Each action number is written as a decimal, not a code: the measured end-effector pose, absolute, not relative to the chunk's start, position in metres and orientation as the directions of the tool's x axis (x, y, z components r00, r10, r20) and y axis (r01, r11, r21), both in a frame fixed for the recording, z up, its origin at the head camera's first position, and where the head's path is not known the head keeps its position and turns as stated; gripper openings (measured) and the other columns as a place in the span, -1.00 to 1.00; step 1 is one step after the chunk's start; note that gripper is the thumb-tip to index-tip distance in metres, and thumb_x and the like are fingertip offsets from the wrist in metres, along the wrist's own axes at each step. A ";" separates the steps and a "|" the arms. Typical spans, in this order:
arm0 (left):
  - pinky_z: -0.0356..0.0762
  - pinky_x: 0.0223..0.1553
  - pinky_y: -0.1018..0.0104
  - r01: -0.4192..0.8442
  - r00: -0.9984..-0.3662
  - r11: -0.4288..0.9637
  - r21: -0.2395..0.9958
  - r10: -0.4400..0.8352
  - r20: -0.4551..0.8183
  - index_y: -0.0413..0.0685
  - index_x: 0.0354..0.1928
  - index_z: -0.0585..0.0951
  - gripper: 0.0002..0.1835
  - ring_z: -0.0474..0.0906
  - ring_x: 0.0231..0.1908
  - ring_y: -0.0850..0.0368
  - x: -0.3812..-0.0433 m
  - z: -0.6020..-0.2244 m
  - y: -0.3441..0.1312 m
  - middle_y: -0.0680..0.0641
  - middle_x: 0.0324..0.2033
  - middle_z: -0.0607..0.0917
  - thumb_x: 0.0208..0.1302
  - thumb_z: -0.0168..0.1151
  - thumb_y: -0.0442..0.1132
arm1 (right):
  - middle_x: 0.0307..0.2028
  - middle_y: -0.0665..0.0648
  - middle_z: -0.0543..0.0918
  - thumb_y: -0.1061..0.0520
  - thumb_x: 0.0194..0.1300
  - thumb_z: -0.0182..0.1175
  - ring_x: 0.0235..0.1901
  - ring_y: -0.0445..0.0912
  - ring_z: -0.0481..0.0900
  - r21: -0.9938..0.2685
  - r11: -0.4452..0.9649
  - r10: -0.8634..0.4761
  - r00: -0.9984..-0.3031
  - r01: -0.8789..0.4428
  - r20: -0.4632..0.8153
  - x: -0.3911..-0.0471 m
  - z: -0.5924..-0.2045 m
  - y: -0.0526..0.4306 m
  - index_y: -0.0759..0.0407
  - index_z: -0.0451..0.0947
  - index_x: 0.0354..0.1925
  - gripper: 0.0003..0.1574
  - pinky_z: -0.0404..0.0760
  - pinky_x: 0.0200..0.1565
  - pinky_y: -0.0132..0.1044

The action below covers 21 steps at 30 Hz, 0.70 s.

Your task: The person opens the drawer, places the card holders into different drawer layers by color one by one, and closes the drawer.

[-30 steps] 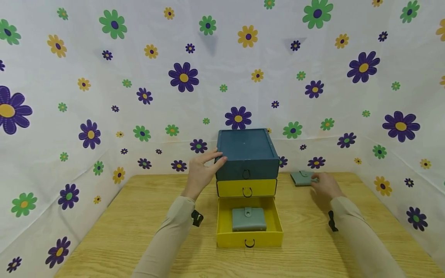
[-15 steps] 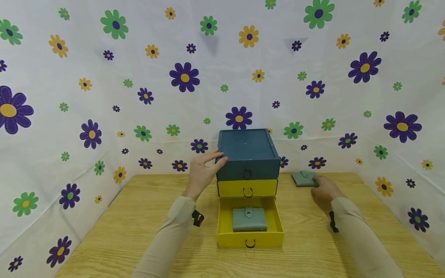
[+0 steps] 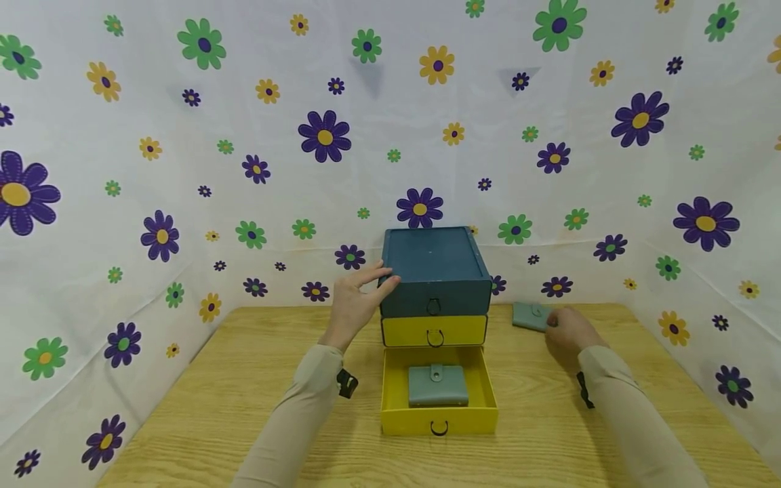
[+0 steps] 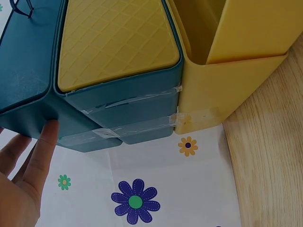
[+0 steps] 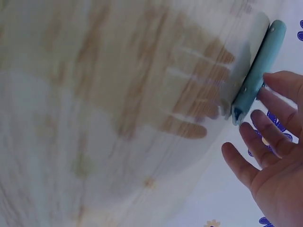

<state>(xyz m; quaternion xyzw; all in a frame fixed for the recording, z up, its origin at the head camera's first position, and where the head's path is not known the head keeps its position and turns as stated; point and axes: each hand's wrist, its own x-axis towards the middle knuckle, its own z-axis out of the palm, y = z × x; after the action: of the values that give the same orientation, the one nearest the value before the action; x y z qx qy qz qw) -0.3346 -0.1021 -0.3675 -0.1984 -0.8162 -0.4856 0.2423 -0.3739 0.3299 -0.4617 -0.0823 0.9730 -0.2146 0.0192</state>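
Observation:
My left hand (image 3: 352, 306) rests against the left side of the blue top box (image 3: 436, 298), near its front corner. In the left wrist view, its fingers (image 4: 40, 158) lie fairly straight along the box's side. At the back right of the table, my right hand (image 3: 572, 330) pinches the right end of a small grey-green wallet (image 3: 528, 316) with a snap strap. In the right wrist view, the thumb and index finger meet at the end of this wallet (image 5: 265, 61), with the other fingers loose. A thicker grey-green wallet (image 3: 436, 386) lies in the pulled-out yellow drawer (image 3: 439, 421).
The drawer unit stands mid-table, with a yellow middle drawer (image 3: 434, 331) pushed in above the pulled-out one. Black ring pulls show on the fronts. Clear tape (image 4: 109, 133) joins the boxes. A flowered white cloth (image 3: 390, 108) surrounds the wooden table (image 3: 256, 400).
My right hand has shifted slightly, and the small wallet's right end has turned a little toward me. My left hand, the drawer unit and the thicker wallet stay in place.

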 end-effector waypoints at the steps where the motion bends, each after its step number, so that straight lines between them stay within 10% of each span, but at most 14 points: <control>1: 0.33 0.33 -0.12 0.560 -0.804 0.449 0.696 0.091 0.588 0.05 0.07 0.70 -0.52 0.45 0.30 -0.01 -0.335 -0.368 -0.102 -0.03 0.22 0.59 0.21 0.33 0.15 | -0.03 0.49 0.58 0.15 0.33 0.12 -0.02 0.32 0.55 -0.423 0.894 -0.163 -0.987 -0.148 0.001 -0.374 -0.462 0.330 0.50 0.56 -0.04 -0.59 0.53 0.05 0.19; 10: 0.34 0.32 -0.13 0.563 -0.802 0.443 0.698 0.091 0.590 0.04 0.05 0.71 -0.54 0.46 0.29 -0.03 -0.334 -0.368 -0.101 -0.04 0.21 0.59 0.20 0.35 0.12 | -0.30 0.21 0.60 0.03 0.26 0.28 -0.29 0.03 0.51 -0.454 0.883 -0.166 -0.984 -0.123 -0.056 -0.370 -0.460 0.328 0.28 0.49 -0.29 -0.68 0.54 -0.22 -0.10; 21: 0.35 0.31 -0.11 0.568 -0.797 0.440 0.695 0.085 0.598 0.04 0.04 0.72 -0.55 0.47 0.28 -0.01 -0.335 -0.368 -0.102 -0.04 0.20 0.60 0.21 0.35 0.12 | 0.03 0.46 0.52 -0.15 0.16 0.37 -0.06 0.21 0.51 -0.411 0.903 -0.162 -0.985 -0.124 -0.060 -0.370 -0.460 0.326 0.34 0.44 0.01 -0.30 0.52 0.02 0.14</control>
<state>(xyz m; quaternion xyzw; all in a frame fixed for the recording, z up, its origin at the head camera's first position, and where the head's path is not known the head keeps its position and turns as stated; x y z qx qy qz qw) -0.3348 -0.1018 -0.3685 -0.2011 -0.8118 -0.4894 0.2471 -0.3698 0.3264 -0.4597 -0.0734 0.9744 -0.2076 0.0464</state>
